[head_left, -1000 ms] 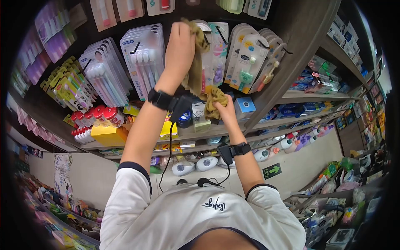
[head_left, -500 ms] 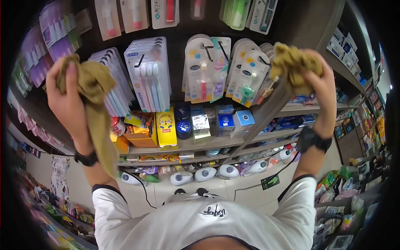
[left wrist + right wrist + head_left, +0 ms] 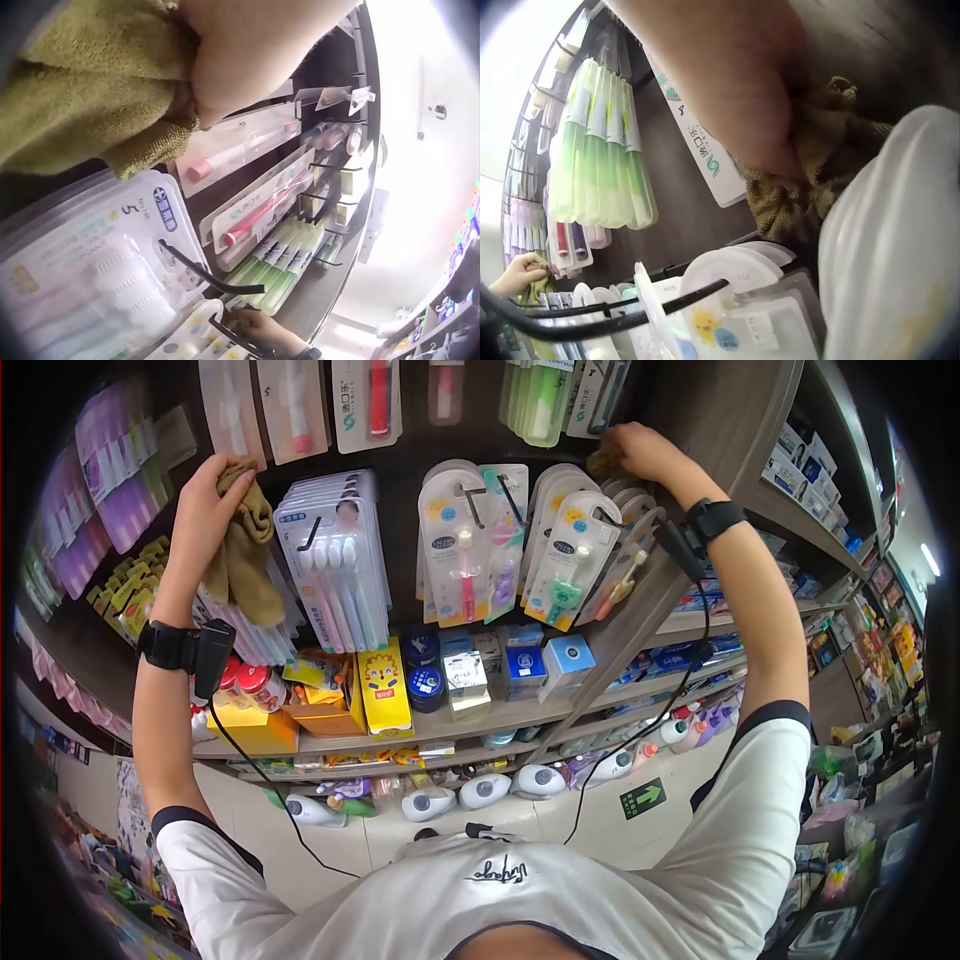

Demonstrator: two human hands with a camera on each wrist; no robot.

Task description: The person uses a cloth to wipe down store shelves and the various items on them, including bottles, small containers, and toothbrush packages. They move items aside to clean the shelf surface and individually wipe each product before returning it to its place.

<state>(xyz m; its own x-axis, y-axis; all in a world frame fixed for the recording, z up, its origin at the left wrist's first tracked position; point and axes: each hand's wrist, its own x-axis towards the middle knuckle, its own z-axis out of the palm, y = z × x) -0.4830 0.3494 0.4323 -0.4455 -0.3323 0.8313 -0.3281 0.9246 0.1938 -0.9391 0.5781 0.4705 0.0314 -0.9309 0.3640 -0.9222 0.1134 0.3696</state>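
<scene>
At the upper left of the head view, the left hand (image 3: 205, 510) grips an olive cloth (image 3: 243, 550) that hangs down over packs of toothbrushes. The left wrist view shows this cloth (image 3: 97, 82) bunched beside a pack of white toothbrushes (image 3: 112, 277) on a black hook. The right hand (image 3: 650, 452) holds a second olive cloth (image 3: 604, 460) against the dark back panel, above the hanging children's toothbrushes (image 3: 575, 560). In the right wrist view that cloth (image 3: 810, 165) is crumpled under the hand (image 3: 735, 90), whose fingertips are hidden.
Black hooks jut out between the hanging packs, with green-handled toothbrushes (image 3: 540, 405) higher up. Below stand a yellow box (image 3: 387, 690), blue boxes (image 3: 525, 668) and red-lidded jars (image 3: 262, 685) on a shelf. An upright divider (image 3: 745, 450) stands at the right. Cables run from both wrists.
The right hand has moved left and up with its cloth, in behind the hanging packs. The left hand has shifted slightly right and up, its cloth still hanging. Earlier, both hands were near the middle.
</scene>
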